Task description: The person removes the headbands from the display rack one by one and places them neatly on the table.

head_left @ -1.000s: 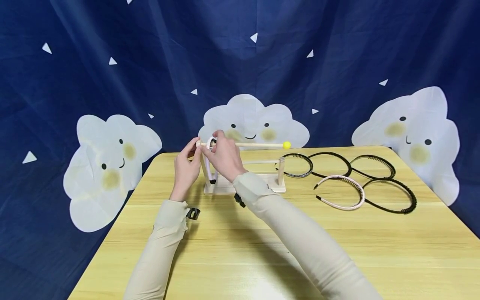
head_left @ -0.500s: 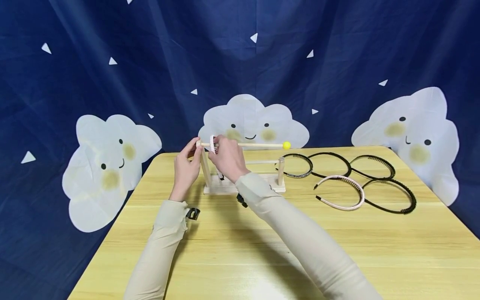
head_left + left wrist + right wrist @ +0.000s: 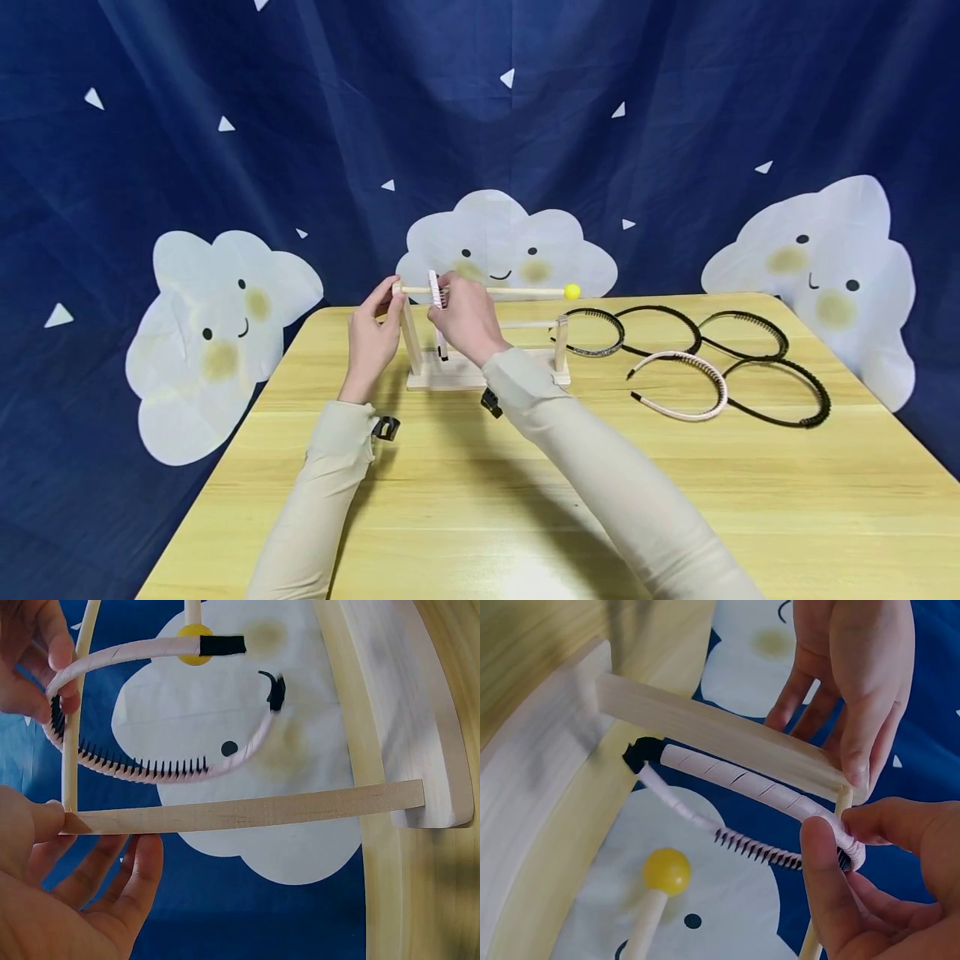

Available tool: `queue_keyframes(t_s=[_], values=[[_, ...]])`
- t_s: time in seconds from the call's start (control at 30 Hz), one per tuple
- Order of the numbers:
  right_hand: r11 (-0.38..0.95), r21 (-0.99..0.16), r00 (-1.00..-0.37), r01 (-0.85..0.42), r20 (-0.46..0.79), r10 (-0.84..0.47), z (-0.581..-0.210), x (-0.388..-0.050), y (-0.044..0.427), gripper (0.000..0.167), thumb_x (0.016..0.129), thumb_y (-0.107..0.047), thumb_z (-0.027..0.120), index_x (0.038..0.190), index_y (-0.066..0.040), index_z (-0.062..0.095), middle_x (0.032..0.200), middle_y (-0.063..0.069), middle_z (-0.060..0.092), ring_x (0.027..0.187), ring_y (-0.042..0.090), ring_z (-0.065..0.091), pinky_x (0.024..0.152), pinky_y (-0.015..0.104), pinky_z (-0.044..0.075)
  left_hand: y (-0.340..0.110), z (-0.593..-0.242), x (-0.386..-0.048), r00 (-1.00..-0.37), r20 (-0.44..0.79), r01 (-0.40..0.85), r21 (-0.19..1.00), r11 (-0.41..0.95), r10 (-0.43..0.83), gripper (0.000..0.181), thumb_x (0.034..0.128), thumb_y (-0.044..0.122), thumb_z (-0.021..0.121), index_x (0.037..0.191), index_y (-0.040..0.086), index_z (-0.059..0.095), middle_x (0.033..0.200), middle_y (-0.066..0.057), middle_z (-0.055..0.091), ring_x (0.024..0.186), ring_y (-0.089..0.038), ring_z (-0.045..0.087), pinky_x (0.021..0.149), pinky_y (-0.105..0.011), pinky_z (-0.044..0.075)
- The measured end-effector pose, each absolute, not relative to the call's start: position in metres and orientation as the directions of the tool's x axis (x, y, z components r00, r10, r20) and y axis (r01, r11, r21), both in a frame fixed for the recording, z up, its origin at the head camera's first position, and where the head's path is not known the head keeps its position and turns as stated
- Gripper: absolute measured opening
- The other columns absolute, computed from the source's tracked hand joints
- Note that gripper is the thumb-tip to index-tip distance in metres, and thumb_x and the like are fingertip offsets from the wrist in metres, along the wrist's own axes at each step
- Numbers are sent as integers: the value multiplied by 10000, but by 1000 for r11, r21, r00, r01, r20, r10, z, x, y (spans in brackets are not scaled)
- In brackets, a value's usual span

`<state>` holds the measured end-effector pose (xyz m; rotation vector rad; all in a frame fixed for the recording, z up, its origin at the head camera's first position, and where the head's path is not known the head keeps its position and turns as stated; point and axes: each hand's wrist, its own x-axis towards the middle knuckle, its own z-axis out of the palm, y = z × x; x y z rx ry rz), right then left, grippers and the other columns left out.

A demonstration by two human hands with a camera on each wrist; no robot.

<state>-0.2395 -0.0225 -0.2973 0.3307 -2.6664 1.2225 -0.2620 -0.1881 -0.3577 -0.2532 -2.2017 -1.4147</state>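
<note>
A light wooden stand has an upper rod with a yellow ball at its right end and a lower rod behind. My left hand pinches the top of its left post, thumb on one side and fingers on the other in the left wrist view. A pale pink toothed headband hangs over the upper rod, its black-tipped ends pointing down towards the base. My right hand pinches the headband's curved top between thumb and fingers, a little right of the post.
On the wooden table, right of the stand, lie several black headbands, one with a glittery edge, and another pale pink headband. A dark blue cloth with white clouds hangs behind.
My right hand has moved to the right along the upper rod with the pink headband, which now appears more edge-on. The left hand has stayed at the post top.
</note>
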Motion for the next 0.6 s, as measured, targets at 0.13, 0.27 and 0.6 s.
queue_keyframes(t_s=[0.13, 0.27, 0.6], values=[[606, -748, -959, -272, 266, -101, -300, -237, -16, 390, 916, -68, 721, 1293, -10, 641, 961, 102, 748, 751, 179, 676, 612, 249, 518, -187, -358, -263, -849, 517, 424, 791, 442, -111, 361, 1042, 178, 609, 1384, 66, 641, 1189, -218, 716, 1055, -361, 691, 918, -490, 547], [586, -769, -962, -256, 261, -78, -303, -237, -10, 397, 907, -46, 719, 1294, -11, 636, 972, 107, 744, 775, 193, 667, 628, 264, 512, -187, -357, -263, -848, 519, 427, 791, 439, -109, 364, 1042, 179, 609, 1385, 59, 639, 1183, -228, 714, 1053, -372, 686, 915, -494, 547], [542, -812, -972, -217, 233, -39, -304, -233, 1, 410, 893, -56, 717, 1292, -40, 623, 1021, 97, 736, 855, 233, 686, 711, 323, 541, -188, -357, -261, -856, 504, 409, 798, 443, -117, 366, 1041, 193, 612, 1391, 89, 640, 1174, -204, 721, 1047, -340, 694, 893, -452, 554]])
